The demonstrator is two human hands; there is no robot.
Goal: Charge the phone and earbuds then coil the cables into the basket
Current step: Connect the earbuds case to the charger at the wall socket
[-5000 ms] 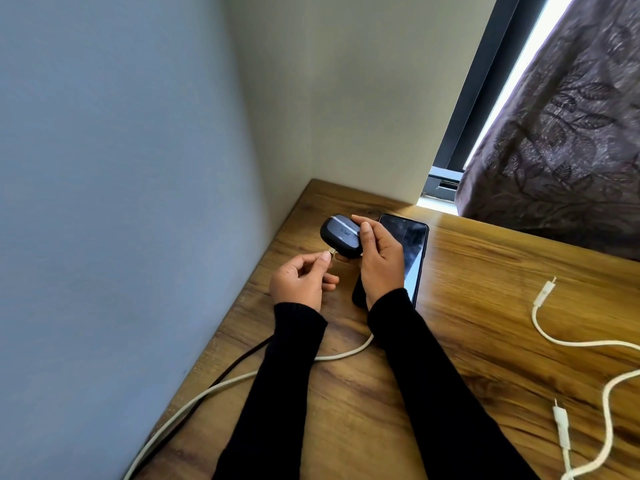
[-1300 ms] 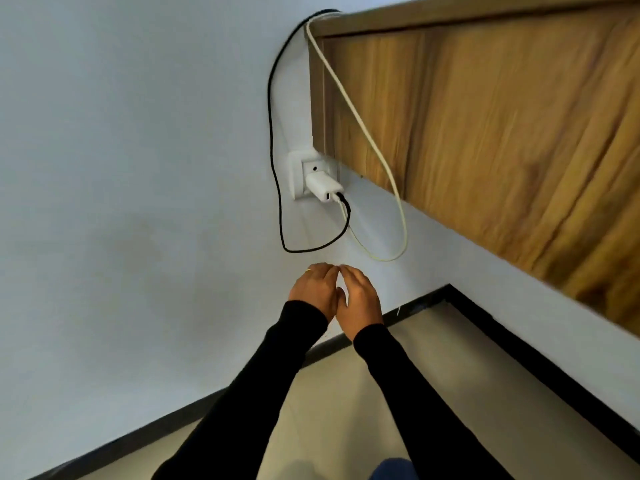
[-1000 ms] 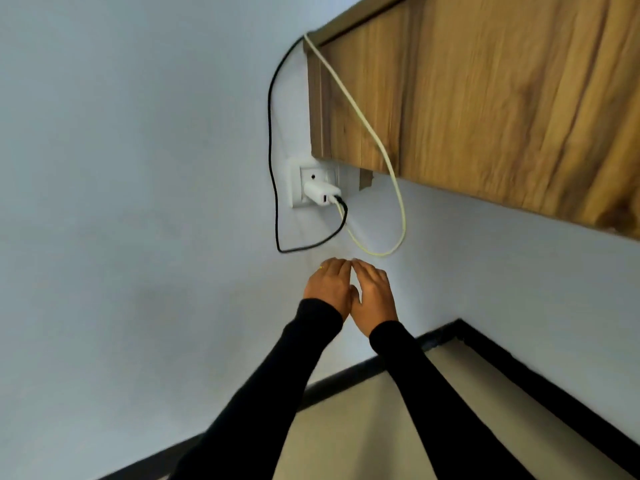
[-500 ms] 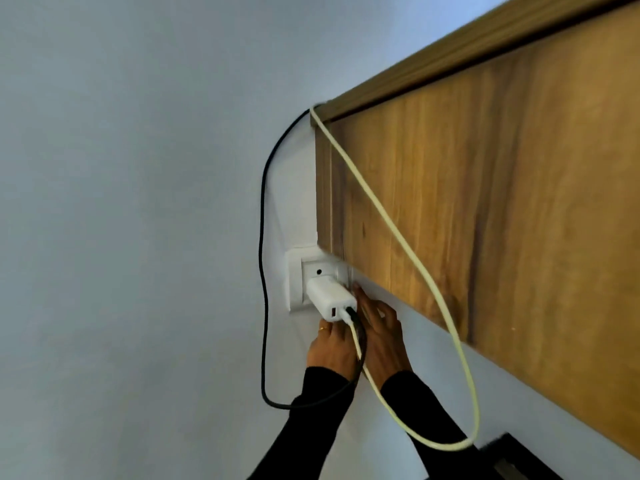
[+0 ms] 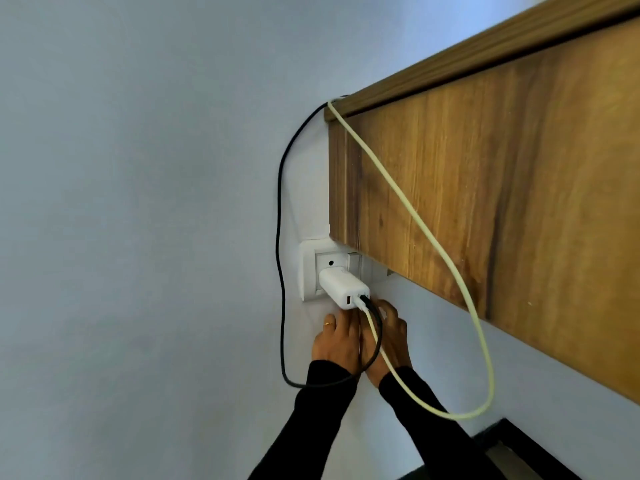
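A white charger block (image 5: 341, 286) sits plugged into a white wall socket (image 5: 309, 270) just below the wooden desk's side panel (image 5: 502, 209). A black cable (image 5: 281, 237) and a pale white cable (image 5: 446, 265) run from the charger's end, loop down and climb over the desk's top edge. My left hand (image 5: 334, 342) reaches up under the charger with its fingers straight; the fingertips are hidden behind the block. My right hand (image 5: 393, 336) is beside it at the cable plugs, its fingertips hidden by the cables. The phone, earbuds and basket are out of view.
A plain grey-blue wall (image 5: 138, 237) fills the left. A dark skirting strip (image 5: 526, 445) and a bit of floor show at the bottom right. The white cable's loop hangs low across my right sleeve.
Over the last second both hands rose from below the cable loops to the charger. Since half a second ago they have stayed there and only the view has drawn closer.
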